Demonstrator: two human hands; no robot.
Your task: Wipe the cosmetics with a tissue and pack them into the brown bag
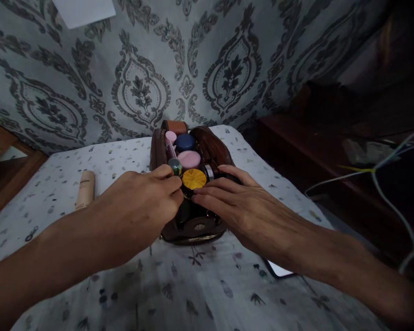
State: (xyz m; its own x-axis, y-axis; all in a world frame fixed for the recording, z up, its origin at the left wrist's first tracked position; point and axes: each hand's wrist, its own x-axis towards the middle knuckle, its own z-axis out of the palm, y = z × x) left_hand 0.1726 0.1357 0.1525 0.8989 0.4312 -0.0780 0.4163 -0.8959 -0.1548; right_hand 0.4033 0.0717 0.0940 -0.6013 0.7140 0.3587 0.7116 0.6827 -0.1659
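A brown cosmetic bag stands unzipped on the patterned sheet, packed with containers. Inside are a jar with a yellow lid, a round pink lid, a dark blue lid, a small pink cap and a dark green cap. My left hand is closed at the bag's left side, fingers curled beside the green cap; what it grips is hidden. My right hand reaches over the right side, fingers stretched out, with fingertips against or very near the yellow-lidded jar.
A beige tube rests on the sheet to the left. Part of a white, dark-edged flat object shows under my right forearm. Patterned fabric hangs behind, and pale cables run along the right. Wooden furniture borders the left.
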